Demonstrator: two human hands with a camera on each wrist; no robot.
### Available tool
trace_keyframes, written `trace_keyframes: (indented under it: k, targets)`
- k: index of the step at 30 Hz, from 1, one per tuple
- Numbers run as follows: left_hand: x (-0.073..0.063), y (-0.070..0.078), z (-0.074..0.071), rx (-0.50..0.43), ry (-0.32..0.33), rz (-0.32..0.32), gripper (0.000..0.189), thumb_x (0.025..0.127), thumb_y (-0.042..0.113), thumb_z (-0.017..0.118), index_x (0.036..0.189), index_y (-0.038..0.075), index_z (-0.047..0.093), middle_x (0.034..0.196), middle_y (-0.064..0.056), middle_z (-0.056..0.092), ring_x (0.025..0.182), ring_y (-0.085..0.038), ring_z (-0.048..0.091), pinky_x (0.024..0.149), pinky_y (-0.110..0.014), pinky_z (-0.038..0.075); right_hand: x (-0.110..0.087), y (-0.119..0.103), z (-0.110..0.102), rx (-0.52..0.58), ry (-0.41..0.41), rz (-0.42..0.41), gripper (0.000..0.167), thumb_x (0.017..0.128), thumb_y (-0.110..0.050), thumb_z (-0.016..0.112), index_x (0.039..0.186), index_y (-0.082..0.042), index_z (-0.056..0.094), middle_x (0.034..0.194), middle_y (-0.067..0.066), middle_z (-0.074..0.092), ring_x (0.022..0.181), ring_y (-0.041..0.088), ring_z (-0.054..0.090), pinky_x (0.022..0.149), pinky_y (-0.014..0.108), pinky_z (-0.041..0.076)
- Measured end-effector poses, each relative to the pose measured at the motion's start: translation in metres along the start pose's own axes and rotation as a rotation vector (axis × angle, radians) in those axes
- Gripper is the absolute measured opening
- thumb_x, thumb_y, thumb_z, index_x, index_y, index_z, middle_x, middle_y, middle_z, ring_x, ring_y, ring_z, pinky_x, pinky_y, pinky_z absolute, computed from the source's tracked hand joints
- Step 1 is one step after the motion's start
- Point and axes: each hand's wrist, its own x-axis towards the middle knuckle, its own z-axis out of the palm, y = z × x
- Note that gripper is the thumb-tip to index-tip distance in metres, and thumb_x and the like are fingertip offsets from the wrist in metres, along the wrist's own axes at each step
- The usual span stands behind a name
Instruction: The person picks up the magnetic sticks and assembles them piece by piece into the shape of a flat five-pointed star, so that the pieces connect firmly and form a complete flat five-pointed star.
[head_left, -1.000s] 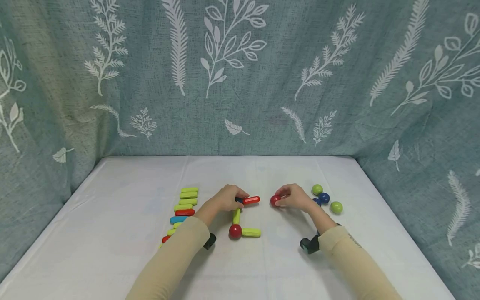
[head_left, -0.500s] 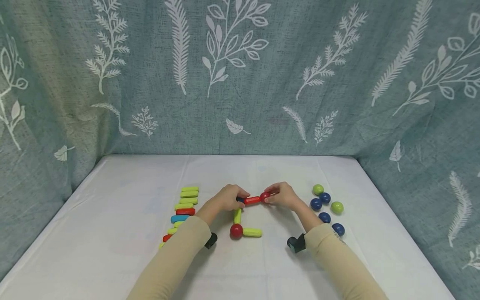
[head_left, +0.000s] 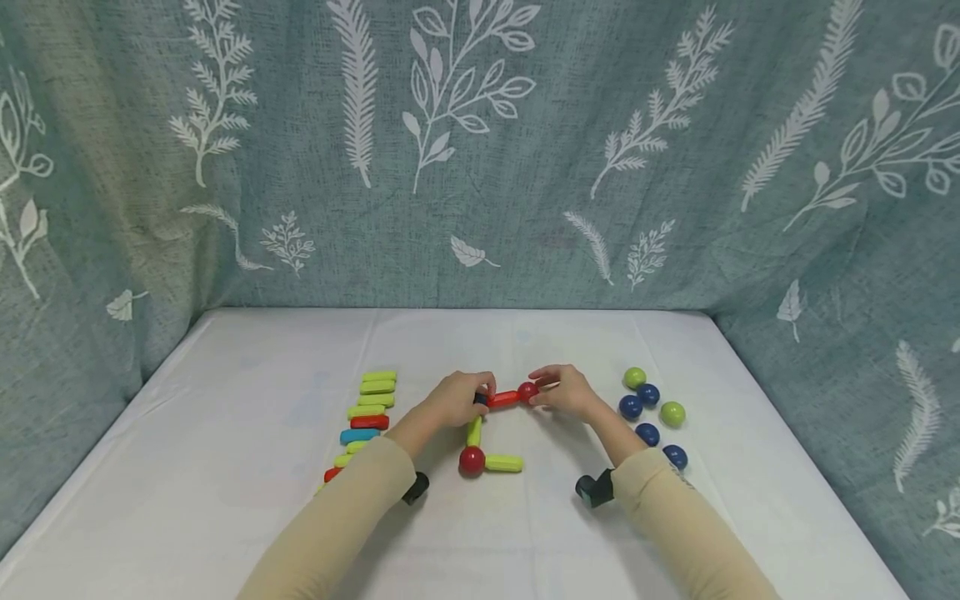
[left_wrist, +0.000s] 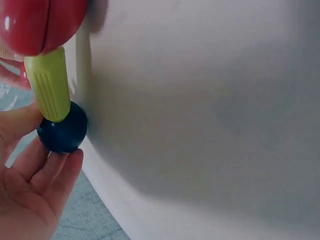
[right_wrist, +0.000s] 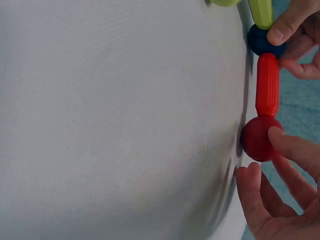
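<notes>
My left hand [head_left: 452,400] grips a dark blue ball [left_wrist: 62,131] between thumb and fingers. A yellow-green rod [left_wrist: 48,87] joins that ball to a red ball [head_left: 472,461] nearer me, from which another yellow-green rod [head_left: 504,463] points right. On the blue ball's right side a red rod [right_wrist: 267,84] ends at a second red ball [right_wrist: 257,140]. My right hand [head_left: 567,392] holds this second ball, with the thumb on its side in the right wrist view. The pieces form an open three-sided shape on the table.
Left of the shape lies a column of yellow-green, red and blue rods [head_left: 370,422], partly behind the left sleeve. Blue balls [head_left: 648,394] and green balls [head_left: 672,414] lie to the right. A patterned curtain [head_left: 480,208] hangs behind the white table [head_left: 187,467].
My right hand has moved left, bringing the red ball against the free end of the red rod. The left hand stays at the blue ball, its fingers slightly shifted.
</notes>
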Motion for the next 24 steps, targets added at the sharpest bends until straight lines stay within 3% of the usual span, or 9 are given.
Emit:
trace_keyframes:
  k: [4, 6, 9, 14, 18, 24]
  targets:
    - [-0.004, 0.001, -0.001, 0.043, 0.004, 0.016, 0.006, 0.085, 0.01, 0.064, 0.081, 0.014, 0.061, 0.078, 0.001, 0.057, 0.069, -0.014, 0.047, 0.063, -0.025, 0.04, -0.006, 0.0, -0.005, -0.055, -0.005, -0.049, 0.041, 0.076, -0.003, 0.071, 0.115, 0.001, 0.059, 0.111, 0.018, 0.06, 0.099, 0.03, 0.059, 0.074, 0.033, 0.052]
    - [-0.006, 0.001, -0.002, 0.047, 0.003, 0.021, 0.006, 0.086, 0.011, 0.062, 0.08, 0.012, 0.063, 0.075, 0.001, 0.055, 0.067, -0.013, 0.046, 0.061, -0.024, 0.039, -0.009, 0.0, -0.008, -0.079, -0.01, -0.066, 0.039, 0.077, -0.004, 0.071, 0.114, 0.001, 0.06, 0.111, 0.018, 0.06, 0.099, 0.031, 0.059, 0.076, 0.034, 0.051]
    - [-0.01, 0.0, -0.003, 0.04, -0.011, 0.031, 0.007, 0.086, 0.008, 0.06, 0.085, 0.01, 0.066, 0.082, -0.001, 0.059, 0.069, -0.013, 0.047, 0.063, -0.025, 0.041, -0.013, 0.002, -0.012, -0.116, -0.022, -0.089, 0.037, 0.077, -0.006, 0.071, 0.112, 0.0, 0.061, 0.109, 0.016, 0.062, 0.096, 0.029, 0.06, 0.077, 0.034, 0.051]
    - [-0.015, -0.004, -0.005, 0.026, -0.06, 0.039, 0.024, 0.077, -0.001, 0.059, 0.098, 0.008, 0.068, 0.104, -0.008, 0.061, 0.083, -0.017, 0.049, 0.077, -0.031, 0.047, -0.023, 0.004, -0.015, -0.145, -0.066, -0.109, 0.034, 0.077, -0.008, 0.072, 0.109, -0.001, 0.063, 0.101, 0.011, 0.064, 0.088, 0.022, 0.061, 0.073, 0.032, 0.051]
    - [-0.02, -0.004, -0.005, 0.018, -0.076, 0.036, 0.034, 0.075, -0.01, 0.057, 0.104, 0.006, 0.068, 0.108, -0.011, 0.061, 0.088, -0.019, 0.049, 0.086, -0.035, 0.046, -0.032, 0.004, -0.013, -0.171, -0.1, -0.128, 0.031, 0.077, -0.013, 0.073, 0.106, -0.004, 0.065, 0.087, 0.003, 0.062, 0.077, 0.016, 0.058, 0.064, 0.027, 0.049]
    - [-0.03, -0.001, -0.004, 0.017, -0.064, 0.04, 0.038, 0.078, -0.012, 0.058, 0.111, 0.005, 0.066, 0.111, -0.013, 0.061, 0.097, -0.021, 0.053, 0.091, -0.038, 0.044, -0.048, 0.003, -0.011, -0.215, -0.248, -0.239, 0.03, 0.078, -0.016, 0.072, 0.104, -0.003, 0.065, 0.076, -0.002, 0.059, 0.071, 0.013, 0.054, 0.062, 0.026, 0.045]
